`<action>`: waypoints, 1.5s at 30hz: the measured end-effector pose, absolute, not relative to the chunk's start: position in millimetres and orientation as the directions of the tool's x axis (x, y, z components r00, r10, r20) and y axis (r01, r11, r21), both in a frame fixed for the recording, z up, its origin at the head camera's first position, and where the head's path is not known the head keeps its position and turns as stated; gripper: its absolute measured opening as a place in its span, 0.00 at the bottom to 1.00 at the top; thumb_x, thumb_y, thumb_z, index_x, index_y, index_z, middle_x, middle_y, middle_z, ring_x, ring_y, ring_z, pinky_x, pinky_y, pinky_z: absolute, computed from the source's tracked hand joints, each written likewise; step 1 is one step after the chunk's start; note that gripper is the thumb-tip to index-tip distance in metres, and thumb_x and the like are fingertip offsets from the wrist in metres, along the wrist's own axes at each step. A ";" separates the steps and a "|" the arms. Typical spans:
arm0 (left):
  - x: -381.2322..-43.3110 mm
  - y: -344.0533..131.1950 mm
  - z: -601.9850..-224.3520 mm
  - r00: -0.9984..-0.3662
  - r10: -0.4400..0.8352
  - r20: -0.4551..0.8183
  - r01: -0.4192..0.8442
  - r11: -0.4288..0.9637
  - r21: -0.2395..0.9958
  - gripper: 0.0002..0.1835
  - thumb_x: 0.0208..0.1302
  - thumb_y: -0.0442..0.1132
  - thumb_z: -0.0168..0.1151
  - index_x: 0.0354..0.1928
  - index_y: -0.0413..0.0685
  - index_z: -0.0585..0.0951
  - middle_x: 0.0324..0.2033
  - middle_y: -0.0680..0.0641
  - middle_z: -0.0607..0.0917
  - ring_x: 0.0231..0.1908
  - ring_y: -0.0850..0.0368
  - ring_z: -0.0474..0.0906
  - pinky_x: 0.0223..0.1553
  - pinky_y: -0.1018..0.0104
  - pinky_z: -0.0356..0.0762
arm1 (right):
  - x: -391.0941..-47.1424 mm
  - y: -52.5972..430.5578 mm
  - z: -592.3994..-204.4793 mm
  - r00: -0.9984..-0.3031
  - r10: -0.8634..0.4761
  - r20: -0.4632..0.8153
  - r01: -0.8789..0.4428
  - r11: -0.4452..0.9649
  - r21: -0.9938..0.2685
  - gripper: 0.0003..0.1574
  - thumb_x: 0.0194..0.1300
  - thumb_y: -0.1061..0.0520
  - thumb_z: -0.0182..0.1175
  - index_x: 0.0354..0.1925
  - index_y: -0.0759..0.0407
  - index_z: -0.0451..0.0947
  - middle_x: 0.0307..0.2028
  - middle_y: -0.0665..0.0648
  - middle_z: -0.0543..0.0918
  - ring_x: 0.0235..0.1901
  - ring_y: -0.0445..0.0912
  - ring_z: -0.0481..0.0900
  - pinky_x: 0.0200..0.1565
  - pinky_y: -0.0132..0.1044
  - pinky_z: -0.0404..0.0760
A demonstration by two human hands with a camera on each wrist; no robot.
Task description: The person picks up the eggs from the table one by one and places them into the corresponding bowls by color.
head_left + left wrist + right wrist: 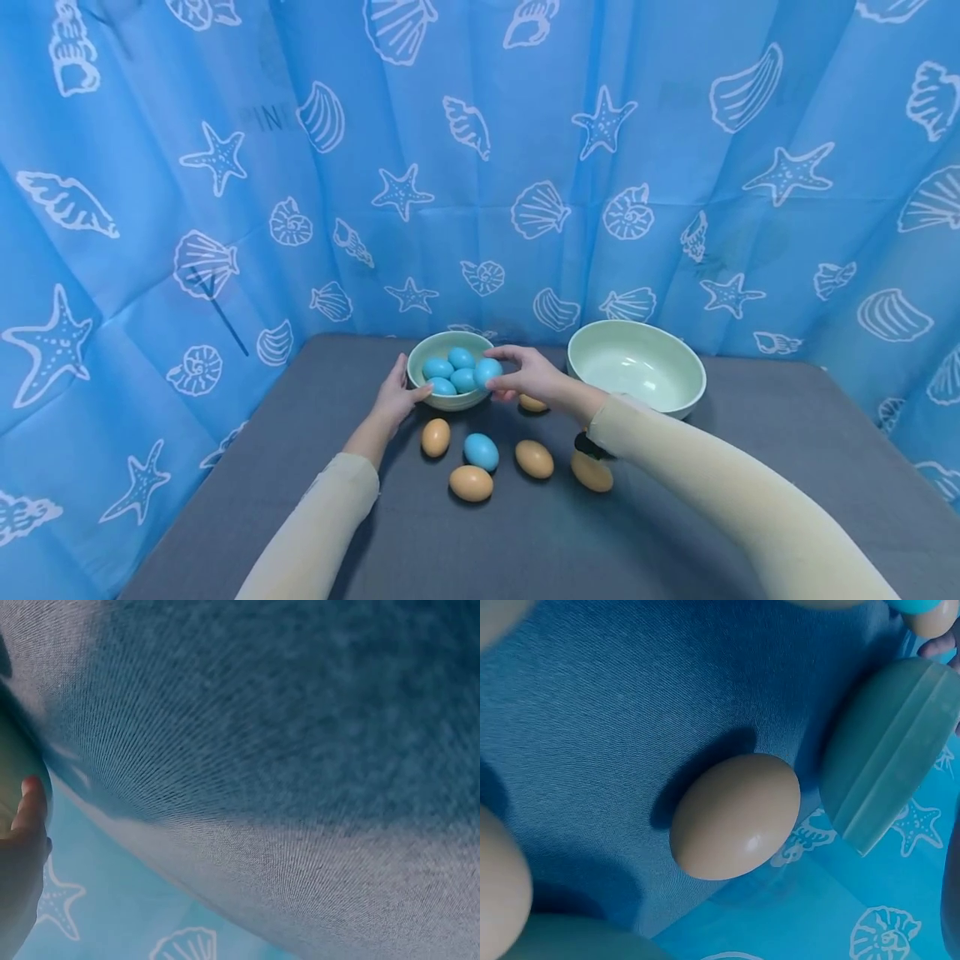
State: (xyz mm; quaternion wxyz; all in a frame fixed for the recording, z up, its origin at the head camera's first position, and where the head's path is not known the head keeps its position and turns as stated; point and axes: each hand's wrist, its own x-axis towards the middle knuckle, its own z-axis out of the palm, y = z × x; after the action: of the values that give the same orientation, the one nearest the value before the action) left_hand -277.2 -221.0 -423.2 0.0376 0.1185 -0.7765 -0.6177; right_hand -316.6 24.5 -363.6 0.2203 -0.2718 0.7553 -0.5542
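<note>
In the head view my left hand (393, 396) grips the left rim of a small pale green bowl (450, 403), thumb over the edge. The left wrist view shows a fingertip of it against the bowl's outer wall (15, 761). Several blue eggs (460, 358) lie inside. At the bowl's right rim, my right hand (531, 375) pinches another blue egg (487, 372) between thumb and fingers. Below the right hand, a brown egg (533, 403) is partly covered; the right wrist view shows a brown egg (735, 817) beside the small bowl (892, 750).
One blue egg (481, 452) and several brown eggs (471, 483) lie on the grey cloth in front of the bowl. A larger pale green bowl (633, 367) stands at the right, behind my right forearm. A blue shell-patterned curtain (480, 208) hangs behind the table.
</note>
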 end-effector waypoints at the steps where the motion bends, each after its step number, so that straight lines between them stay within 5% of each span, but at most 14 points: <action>1: -277.1 -221.1 -422.8 -0.969 -0.228 -0.096 -0.144 0.203 0.969 0.46 0.67 0.32 0.61 0.77 0.44 0.42 0.76 0.42 0.44 0.74 0.42 0.39 0.70 0.48 0.49 | -317.8 22.5 -363.9 -0.762 -0.647 -0.034 -0.165 0.245 -0.955 0.36 0.66 0.64 0.62 0.69 0.67 0.62 0.60 0.68 0.71 0.33 0.48 0.84 0.45 0.54 0.82; 6: -275.4 -219.8 -420.5 -0.965 -0.226 -0.135 -0.175 0.166 0.970 0.46 0.67 0.31 0.60 0.77 0.47 0.43 0.76 0.42 0.44 0.74 0.42 0.39 0.65 0.39 0.58 | -325.1 11.9 -366.1 -0.793 -0.608 -0.042 -0.162 0.277 -0.947 0.36 0.66 0.63 0.62 0.69 0.67 0.63 0.57 0.67 0.73 0.35 0.53 0.83 0.39 0.45 0.84; 13: -275.6 -219.4 -420.5 -0.963 -0.232 -0.140 -0.181 0.165 0.969 0.46 0.68 0.32 0.60 0.77 0.48 0.42 0.76 0.41 0.44 0.74 0.42 0.40 0.64 0.38 0.58 | -333.5 -3.3 -372.6 -0.792 -0.607 -0.068 -0.191 0.351 -0.917 0.36 0.65 0.60 0.63 0.68 0.64 0.65 0.62 0.64 0.71 0.35 0.52 0.83 0.43 0.54 0.81; 28: -275.9 -220.1 -422.4 -0.965 -0.223 -0.137 -0.173 0.151 0.973 0.45 0.68 0.33 0.59 0.78 0.48 0.42 0.76 0.42 0.44 0.74 0.42 0.40 0.65 0.37 0.58 | -339.9 -24.1 -374.5 -0.759 -0.640 -0.116 -0.311 0.514 -0.799 0.39 0.62 0.64 0.65 0.70 0.62 0.64 0.64 0.62 0.71 0.19 0.46 0.73 0.31 0.51 0.80; 35: -274.8 -221.0 -421.9 -0.965 -0.226 -0.134 -0.173 0.165 0.971 0.45 0.68 0.32 0.59 0.77 0.48 0.42 0.76 0.42 0.44 0.73 0.41 0.40 0.63 0.37 0.60 | -336.9 -18.9 -372.7 -0.743 -0.660 -0.115 -0.280 0.463 -0.841 0.42 0.63 0.65 0.63 0.72 0.62 0.59 0.68 0.62 0.66 0.27 0.54 0.80 0.33 0.51 0.80; 45: -275.7 -220.5 -422.0 -0.962 -0.230 -0.147 -0.185 0.154 0.971 0.45 0.69 0.33 0.59 0.78 0.50 0.42 0.76 0.42 0.44 0.74 0.43 0.40 0.64 0.37 0.60 | -325.9 -0.8 -377.3 -0.778 -0.628 -0.001 -0.290 0.361 -0.886 0.27 0.65 0.65 0.61 0.61 0.69 0.71 0.44 0.61 0.80 0.33 0.50 0.82 0.37 0.55 0.81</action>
State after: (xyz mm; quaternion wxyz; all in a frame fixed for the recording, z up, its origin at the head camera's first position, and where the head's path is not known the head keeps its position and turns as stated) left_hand -275.7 -220.5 -422.0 0.0178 0.1364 -0.7595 -0.6358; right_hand -325.9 -0.8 -377.3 0.1731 -0.2847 0.8065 -0.4883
